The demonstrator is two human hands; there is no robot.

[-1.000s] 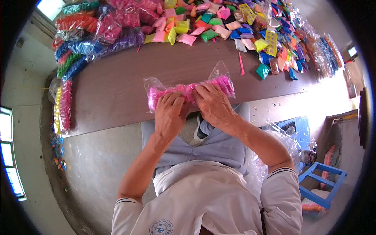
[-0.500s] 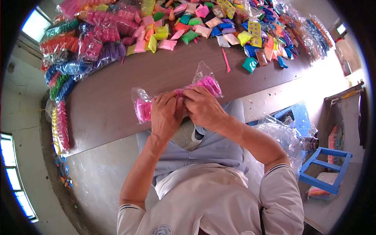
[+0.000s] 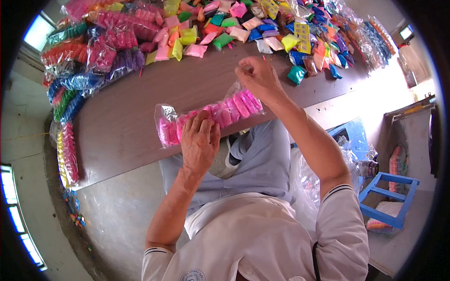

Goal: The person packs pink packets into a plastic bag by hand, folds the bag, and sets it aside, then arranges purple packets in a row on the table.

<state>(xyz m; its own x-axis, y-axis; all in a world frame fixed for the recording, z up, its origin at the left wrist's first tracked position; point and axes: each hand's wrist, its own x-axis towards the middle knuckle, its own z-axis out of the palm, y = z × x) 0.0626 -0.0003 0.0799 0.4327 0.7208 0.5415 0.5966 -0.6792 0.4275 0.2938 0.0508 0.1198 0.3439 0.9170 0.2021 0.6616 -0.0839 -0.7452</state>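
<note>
Pink bag (image 3: 236, 110): because it looks light, soft and slippery, we judge the packed middle the safest grip.
Tabletop (image 3: 126, 107): carries it near the front edge.
Left hand (image 3: 199, 144): holding its middle.
Right hand (image 3: 262, 80): raised, curled; contents unclear.

Brown table (image 3: 126, 112), grey floor (image 3: 117, 201), bright barred window (image 3: 21, 225)

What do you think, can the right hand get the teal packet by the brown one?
Probably yes: the right hand is close to the teal packet, with nothing seen between them. It lies at the near edge of the pile, and the left hand alone holds the pink bag.
</note>
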